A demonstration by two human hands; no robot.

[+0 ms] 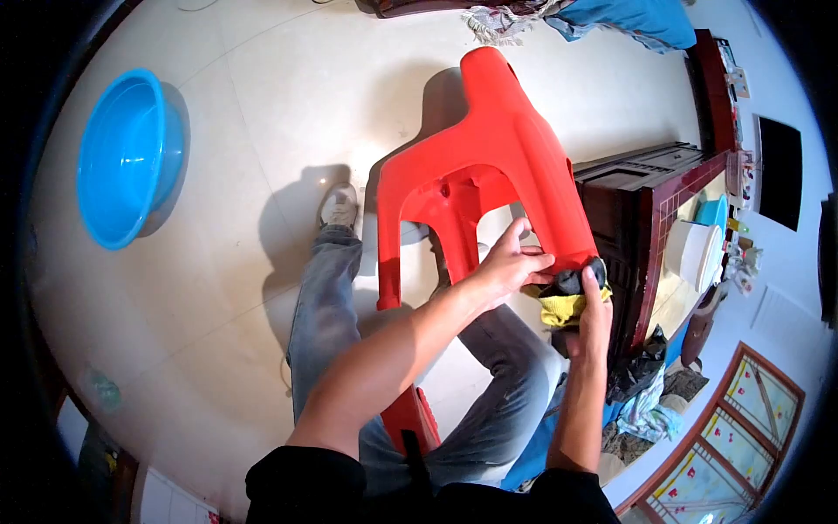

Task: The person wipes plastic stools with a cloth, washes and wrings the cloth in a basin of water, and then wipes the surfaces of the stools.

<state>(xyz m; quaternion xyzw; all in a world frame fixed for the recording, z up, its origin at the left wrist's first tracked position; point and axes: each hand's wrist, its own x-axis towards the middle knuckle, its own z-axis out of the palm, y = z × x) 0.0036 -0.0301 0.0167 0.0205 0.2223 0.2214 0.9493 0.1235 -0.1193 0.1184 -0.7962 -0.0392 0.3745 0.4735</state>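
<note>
A red plastic stool [524, 131] lies tipped over in front of me, with one leg end pointing toward my hands. Over that leg end sits a bunched yellow and black knitted cloth [563, 309], which looks like a sock. My right hand [594, 314] is closed on the cloth from the right side, its thumb pressed on the black part. On the other side, my left hand [513, 266] has its fingers bent against the leg and the cloth's edge. Its lower fingertips are partly hidden there.
A blue basin [122, 166] stands on the pale floor at left. To the right is a dark wooden cabinet [642, 218] with a white container [694, 253] on top. My jeans-clad legs [502, 393] are spread below the stool. Another red piece [410, 419] lies between them.
</note>
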